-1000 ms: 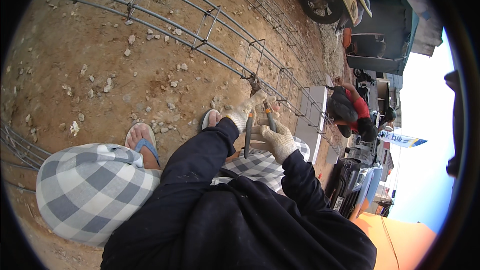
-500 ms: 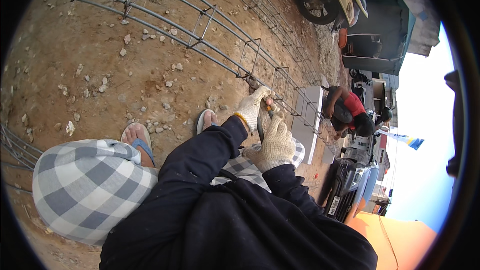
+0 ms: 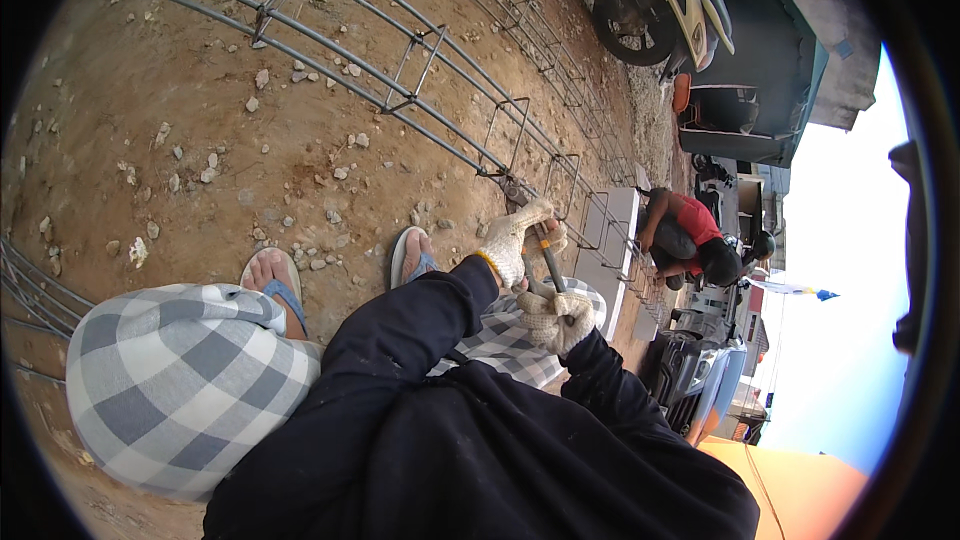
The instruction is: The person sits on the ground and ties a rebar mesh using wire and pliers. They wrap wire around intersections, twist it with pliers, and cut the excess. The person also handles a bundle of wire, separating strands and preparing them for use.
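Note:
Both my hands wear off-white knitted gloves. My left hand (image 3: 518,240) is closed around long-handled pincers (image 3: 549,262), near the jaw end. The pincer head touches the nearest bar of a rebar cage (image 3: 440,140), at a square stirrup crossing. My right hand (image 3: 556,320) is closed on the handle ends, close to my knee. Its fingers partly cover the handles, and the tips of the jaws are too small to make out.
A second rebar cage (image 3: 525,15) runs behind the first. Grey blocks (image 3: 607,240) stand at its right, beside a crouching person in red (image 3: 697,225). Loose stones (image 3: 208,174) dot the dirt. A motorcycle (image 3: 645,0) and a car (image 3: 690,370) are parked beyond; steel rods (image 3: 35,290) lie at the left.
My right hand has drawn back from beside my left hand to the handle ends, uncovering more of the pincers. The left hand and pincer head have shifted slightly down and right.

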The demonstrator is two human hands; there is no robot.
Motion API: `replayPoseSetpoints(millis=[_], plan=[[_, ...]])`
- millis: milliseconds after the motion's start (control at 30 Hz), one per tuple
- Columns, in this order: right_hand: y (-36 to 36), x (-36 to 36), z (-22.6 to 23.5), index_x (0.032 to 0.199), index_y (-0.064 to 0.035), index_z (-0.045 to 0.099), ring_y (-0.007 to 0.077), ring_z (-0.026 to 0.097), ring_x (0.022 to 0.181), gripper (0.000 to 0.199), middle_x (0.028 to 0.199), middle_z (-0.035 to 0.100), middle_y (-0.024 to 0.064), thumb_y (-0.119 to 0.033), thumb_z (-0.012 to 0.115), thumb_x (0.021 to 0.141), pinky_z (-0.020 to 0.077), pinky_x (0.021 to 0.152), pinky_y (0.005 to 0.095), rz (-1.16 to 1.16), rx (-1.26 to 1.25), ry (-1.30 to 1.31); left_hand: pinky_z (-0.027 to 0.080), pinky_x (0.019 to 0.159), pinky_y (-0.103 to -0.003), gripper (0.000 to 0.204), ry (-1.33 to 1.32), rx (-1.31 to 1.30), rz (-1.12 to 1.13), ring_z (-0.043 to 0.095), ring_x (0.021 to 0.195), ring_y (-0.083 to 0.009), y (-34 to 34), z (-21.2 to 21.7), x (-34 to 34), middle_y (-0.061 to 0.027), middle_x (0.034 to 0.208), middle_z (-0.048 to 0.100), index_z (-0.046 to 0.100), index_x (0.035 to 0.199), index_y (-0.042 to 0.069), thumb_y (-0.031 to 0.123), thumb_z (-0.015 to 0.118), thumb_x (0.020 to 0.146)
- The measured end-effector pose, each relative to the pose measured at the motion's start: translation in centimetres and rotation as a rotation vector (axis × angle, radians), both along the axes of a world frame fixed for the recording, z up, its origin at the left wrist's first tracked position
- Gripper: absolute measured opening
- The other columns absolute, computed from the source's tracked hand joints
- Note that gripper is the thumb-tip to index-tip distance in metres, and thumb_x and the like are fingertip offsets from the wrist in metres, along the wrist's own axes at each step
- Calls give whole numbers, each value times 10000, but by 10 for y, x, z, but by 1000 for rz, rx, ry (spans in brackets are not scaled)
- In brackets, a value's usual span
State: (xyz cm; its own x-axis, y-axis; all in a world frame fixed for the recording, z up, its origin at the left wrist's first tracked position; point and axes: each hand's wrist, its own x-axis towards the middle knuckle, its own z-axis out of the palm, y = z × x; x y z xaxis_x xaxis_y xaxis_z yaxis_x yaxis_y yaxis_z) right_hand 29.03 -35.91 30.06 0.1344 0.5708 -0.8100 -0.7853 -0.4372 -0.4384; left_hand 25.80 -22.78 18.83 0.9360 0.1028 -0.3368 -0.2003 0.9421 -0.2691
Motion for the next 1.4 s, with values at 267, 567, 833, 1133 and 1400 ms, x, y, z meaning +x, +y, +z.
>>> replayPoseSetpoints(millis=[267, 567, 833, 1133, 1400], plan=[[40, -35, 43, 1441, -37, 367, 385, 597, 1105, 1077, 1170, 600, 191, -430, 908, 596, 503, 886, 479, 1322, -897, -2085, 568, 643, -411, 309, 36, -228, 166, 606, 574, -238, -12, 4, 57, -100, 652, 600, 577, 705, 57, 265, 745, 859], [92, 105, 59, 1152, -135, 610, 369, 662, 971, 354, 981, 686, 154, -104, 635, 800, 520, 820, 486, 1651, -813, -1975, 502, 909, -346, 238, -23, -160, 174, 649, 951, -200, -8, 21, 53, -65, 1060, 668, 660, 1079, 83, 257, 694, 921], [130, 173, 51, 1014, -114, 631, 364, 661, 856, 225, 828, 655, 132, -109, 623, 789, 504, 749, 441, 1856, -686, -1661, 366, 1100, -371, 416, -78, -118, 84, 522, 1267, -205, -8, -3, 40, -49, 1319, 584, 567, 1330, 110, 347, 581, 989], [84, 161, 67, 1079, -67, 647, 201, 645, 690, 283, 784, 652, 78, -275, 683, 891, 479, 489, 305, 1018, -848, -260, 427, 922, -371, 339, -52, -126, 9, 577, 986, -161, -9, -6, 38, -30, 1044, 653, 645, 1104, 108, 345, 750, 886], [96, 65, 89, 1393, -79, 455, 313, 689, 821, 966, 889, 650, 144, -518, 867, 638, 545, 703, 465, 1892, -799, -2003, 550, 794, -327, 199, -120, -256, 131, 664, 882, -182, -1, 2, 73, -72, 971, 694, 641, 1022, 94, 285, 659, 968]])
